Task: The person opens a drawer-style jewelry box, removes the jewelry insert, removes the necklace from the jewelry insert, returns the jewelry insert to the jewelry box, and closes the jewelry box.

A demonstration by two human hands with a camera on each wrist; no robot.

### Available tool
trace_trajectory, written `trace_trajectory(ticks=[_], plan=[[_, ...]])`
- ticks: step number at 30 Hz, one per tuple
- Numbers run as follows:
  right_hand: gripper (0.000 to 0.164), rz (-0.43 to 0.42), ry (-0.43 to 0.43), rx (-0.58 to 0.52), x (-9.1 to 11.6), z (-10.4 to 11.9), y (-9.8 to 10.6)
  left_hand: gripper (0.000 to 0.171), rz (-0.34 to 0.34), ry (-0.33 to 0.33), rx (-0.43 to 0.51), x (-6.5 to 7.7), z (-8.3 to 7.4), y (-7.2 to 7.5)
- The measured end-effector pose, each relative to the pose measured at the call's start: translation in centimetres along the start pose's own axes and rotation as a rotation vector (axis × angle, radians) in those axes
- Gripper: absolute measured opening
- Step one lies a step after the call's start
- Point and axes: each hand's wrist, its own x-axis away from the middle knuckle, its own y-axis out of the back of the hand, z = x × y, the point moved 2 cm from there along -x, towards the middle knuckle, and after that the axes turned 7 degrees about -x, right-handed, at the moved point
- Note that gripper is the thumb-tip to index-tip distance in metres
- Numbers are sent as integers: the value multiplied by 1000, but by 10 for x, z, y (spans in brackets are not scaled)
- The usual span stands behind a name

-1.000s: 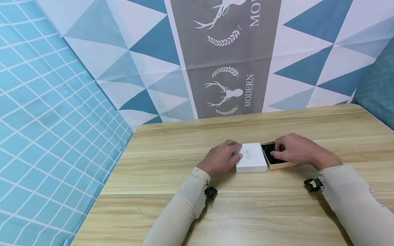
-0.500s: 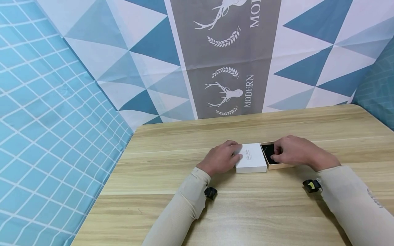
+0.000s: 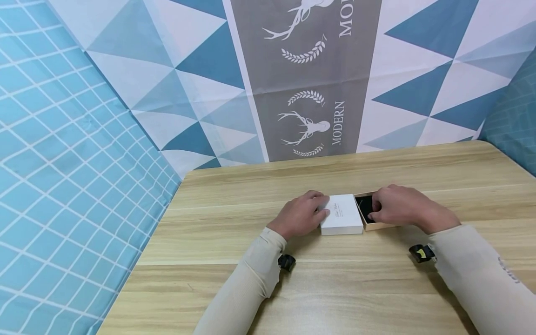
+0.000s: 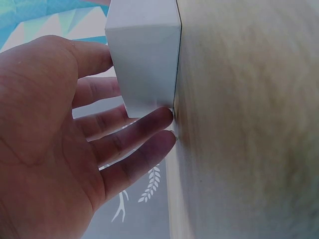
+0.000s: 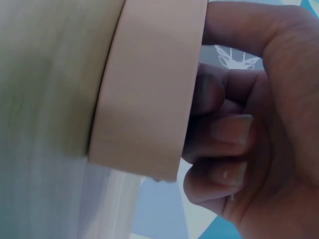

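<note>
A white box lid (image 3: 341, 211) with small printed lettering lies on the wooden table. My left hand (image 3: 303, 214) rests on its left edge, the thumb and index over the top. In the left wrist view the fingers (image 4: 132, 164) reach along the lid's side, only slightly bent. Right beside it sits a shallow tan box (image 3: 378, 226) with a black insert (image 3: 365, 208) inside, on which a thin shiny line shows. My right hand (image 3: 398, 207) reaches into it from the right, with curled fingers (image 5: 214, 181). Its thumb and index tips are low at the insert; what they hold is hidden.
The wooden table (image 3: 326, 298) stretches in front of and behind both boxes. A patterned cloth (image 3: 310, 93) hangs along the back edge, and a blue checked cloth (image 3: 63, 163) covers the left side. Each wrist wears a small black camera.
My right hand has shifted slightly left inside the tan box, its fingers still down at the insert. The left hand and the white lid have stayed in place.
</note>
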Motion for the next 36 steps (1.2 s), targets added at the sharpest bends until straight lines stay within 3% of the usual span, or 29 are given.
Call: trace_trajectory(ticks=[17,25,36], plan=[[34,11,27,-1,0,3,-2,44,7,13,2,-1,0,0],[21,53,38,-75,2,-1,2,44,4,6,5,-2,-1,1],[22,73,69,-62,2,-1,-1,43,7,14,10,0,-1,0]])
